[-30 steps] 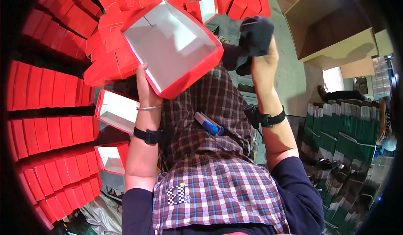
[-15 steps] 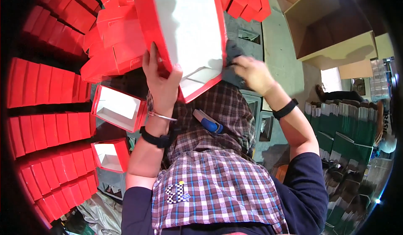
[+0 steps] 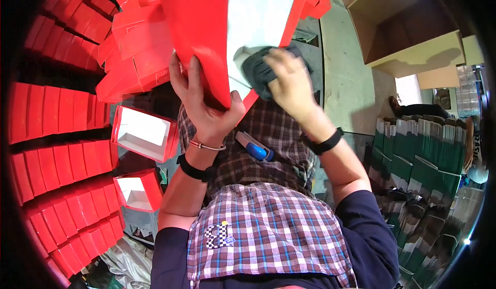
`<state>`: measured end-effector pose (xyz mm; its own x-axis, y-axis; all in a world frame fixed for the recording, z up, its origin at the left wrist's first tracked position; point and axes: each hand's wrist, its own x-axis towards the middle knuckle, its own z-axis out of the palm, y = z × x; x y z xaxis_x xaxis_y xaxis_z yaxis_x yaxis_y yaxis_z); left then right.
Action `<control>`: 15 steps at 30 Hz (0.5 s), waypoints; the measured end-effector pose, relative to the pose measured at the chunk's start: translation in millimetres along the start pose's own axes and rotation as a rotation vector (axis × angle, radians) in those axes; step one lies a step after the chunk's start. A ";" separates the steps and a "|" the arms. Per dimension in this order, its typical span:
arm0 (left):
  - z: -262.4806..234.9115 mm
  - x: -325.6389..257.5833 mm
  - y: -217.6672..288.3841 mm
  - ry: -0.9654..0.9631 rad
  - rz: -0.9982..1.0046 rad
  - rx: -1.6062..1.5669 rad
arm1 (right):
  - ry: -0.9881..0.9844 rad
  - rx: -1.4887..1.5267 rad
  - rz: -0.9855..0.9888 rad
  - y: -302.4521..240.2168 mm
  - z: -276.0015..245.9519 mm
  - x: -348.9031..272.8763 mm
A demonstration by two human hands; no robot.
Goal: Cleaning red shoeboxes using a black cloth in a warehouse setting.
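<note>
Two hands are busy up close. Left hand (image 3: pixel 204 105) is clamped on the bottom edge of a big red box (image 3: pixel 206 25), held tall with its white inside facing right. Right hand (image 3: pixel 292 82) presses a dark cloth (image 3: pixel 258 72) into it, fingers curled.

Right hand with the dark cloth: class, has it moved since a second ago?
Yes. The right hand with the dark cloth moved left, away from the cardboard box, into the red box.
</note>
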<state>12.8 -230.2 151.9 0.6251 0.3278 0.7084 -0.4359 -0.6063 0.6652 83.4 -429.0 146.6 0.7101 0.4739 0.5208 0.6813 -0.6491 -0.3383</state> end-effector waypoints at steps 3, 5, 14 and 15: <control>2.1 6.4 -1.9 -0.011 0.075 0.017 | -0.176 0.303 -0.042 -40.0 46.1 -24.0; -1.6 6.3 -7.2 -0.072 0.127 0.023 | -0.187 0.627 -0.046 -71.3 51.2 -25.8; -1.0 -3.8 -13.8 -0.032 0.025 -0.123 | -0.238 0.177 -0.054 -34.0 41.8 8.0; -1.0 -0.3 -18.3 -0.030 0.033 -0.141 | -0.291 0.233 -0.065 -47.5 53.1 11.5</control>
<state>19.9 -218.4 139.7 0.6270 0.2859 0.7247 -0.5423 -0.5077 0.6694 68.7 -361.1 127.1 0.6620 0.6806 0.3139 0.7250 -0.4753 -0.4985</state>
